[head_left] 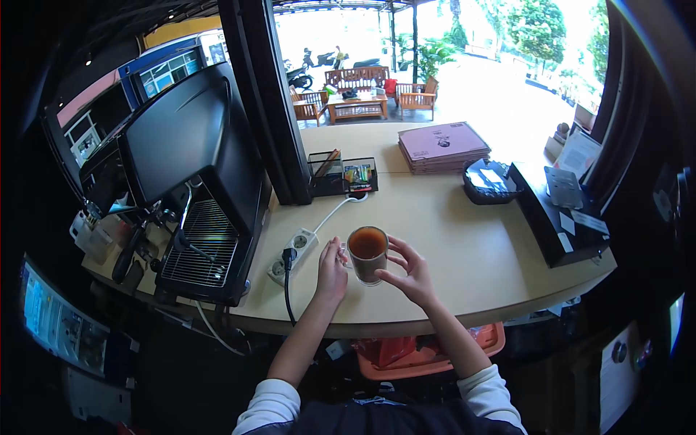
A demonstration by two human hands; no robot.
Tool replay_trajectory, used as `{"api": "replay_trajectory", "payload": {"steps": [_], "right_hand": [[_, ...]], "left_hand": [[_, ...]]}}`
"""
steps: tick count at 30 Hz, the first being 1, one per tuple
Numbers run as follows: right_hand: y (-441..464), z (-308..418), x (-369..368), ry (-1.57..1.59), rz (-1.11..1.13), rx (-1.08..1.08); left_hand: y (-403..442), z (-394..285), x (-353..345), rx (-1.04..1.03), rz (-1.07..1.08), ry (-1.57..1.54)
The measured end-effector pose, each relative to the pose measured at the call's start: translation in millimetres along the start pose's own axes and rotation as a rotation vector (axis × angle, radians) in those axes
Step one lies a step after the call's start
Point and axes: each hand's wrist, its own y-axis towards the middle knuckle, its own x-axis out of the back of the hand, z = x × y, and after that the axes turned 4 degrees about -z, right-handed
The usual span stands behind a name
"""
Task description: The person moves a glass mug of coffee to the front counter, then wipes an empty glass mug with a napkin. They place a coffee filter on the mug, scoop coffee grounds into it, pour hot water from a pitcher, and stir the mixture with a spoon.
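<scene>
A clear glass mug point(367, 250) of brown drink stands upright at the front middle of the counter, or just above it; I cannot tell which. My left hand point(333, 270) is closed at its handle side, fingers curled around the handle. From the other side my right hand point(412, 274) cups the glass, its thumb at the near side and its fingers toward the far side. Left of the mug lies a white power strip point(293, 254) with a black plug point(289, 257) in it.
A black espresso machine point(196, 159) fills the counter's point(464, 246) left side beside a dark post point(264, 101). Toward the back are a black mesh organizer point(326, 185) and stacked pink menus point(444, 145). A black basket point(491, 190) and long black box point(554, 225) stand right; an orange tray point(406, 371) is below.
</scene>
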Motion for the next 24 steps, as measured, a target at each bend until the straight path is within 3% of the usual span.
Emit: {"api": "replay_trajectory", "payload": {"steps": [15, 24], "right_hand": [[34.6, -35.0, 11.0, 0.051, 0.047, -0.063], [39.7, -41.9, 13.1, 0.030, 0.037, -0.073]], "left_hand": [[35.0, 25.7, -9.0, -0.108, -0.203, 0.079], [40.2, 37.6, -3.8, -0.114, -0.190, 0.105]]}}
